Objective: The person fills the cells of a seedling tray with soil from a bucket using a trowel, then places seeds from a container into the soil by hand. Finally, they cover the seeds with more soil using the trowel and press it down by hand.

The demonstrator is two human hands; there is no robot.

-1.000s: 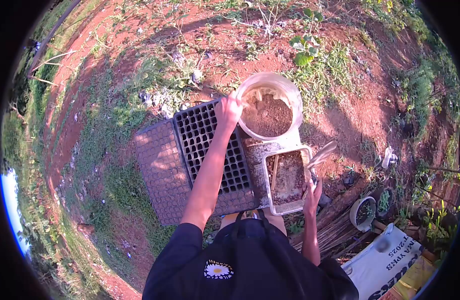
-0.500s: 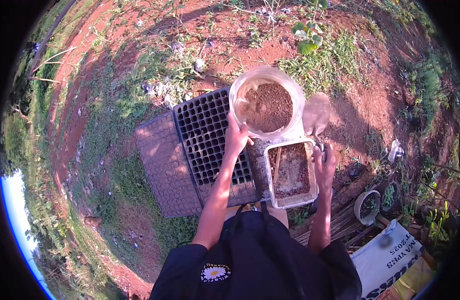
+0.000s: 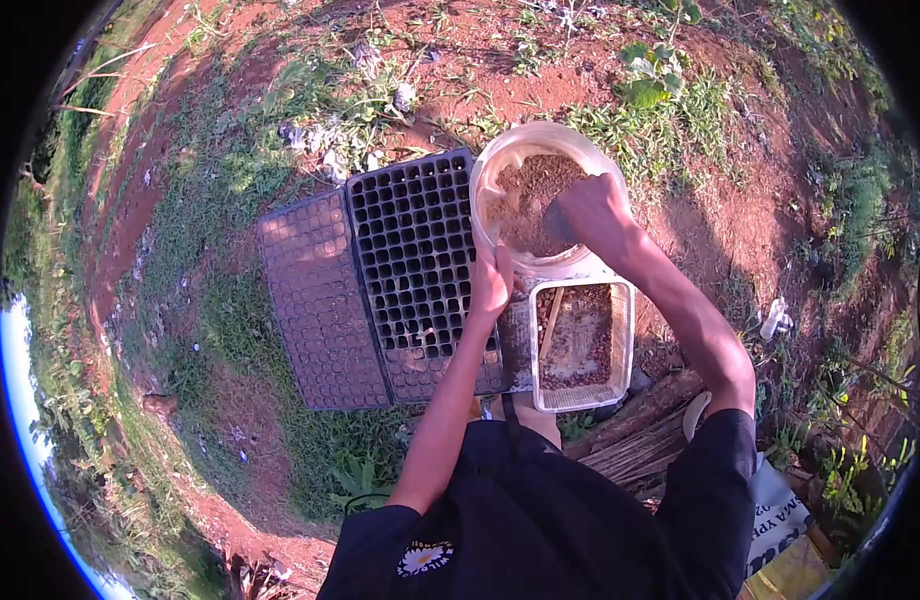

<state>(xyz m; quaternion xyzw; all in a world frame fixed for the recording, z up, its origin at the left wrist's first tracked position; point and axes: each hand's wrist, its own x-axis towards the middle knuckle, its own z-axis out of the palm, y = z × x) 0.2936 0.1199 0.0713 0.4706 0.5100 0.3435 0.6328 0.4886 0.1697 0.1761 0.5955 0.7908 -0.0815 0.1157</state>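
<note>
A round whitish bucket [image 3: 592, 262] holds loose brown soil [image 3: 525, 185]. At the bucket's near left side, my left hand [image 3: 492, 278] grips the wall. My right hand [image 3: 598, 208] is closed over the bucket's right part, holding a trowel whose grey blade [image 3: 558, 222] points into the soil; its handle is hidden in the fist. Just below the bucket sits a white rectangular basket [image 3: 628, 345] with small reddish-brown pieces and a thin wooden stick [image 3: 551, 322] inside. Left of the bucket lies a black seedling tray [image 3: 410, 235] with mostly unfilled cells.
A second seedling tray [image 3: 325, 300], its cells filled with soil, lies left of the black one. Cut sticks [image 3: 635, 450] and a printed white sack [image 3: 775, 515] are at the lower right. Grass and red soil surround everything, with a leafy plant [image 3: 648, 80] beyond the bucket.
My right hand has swung the trowel from the bucket's right side up and left into the bucket, over the soil. The left hand stays at the bucket's side.
</note>
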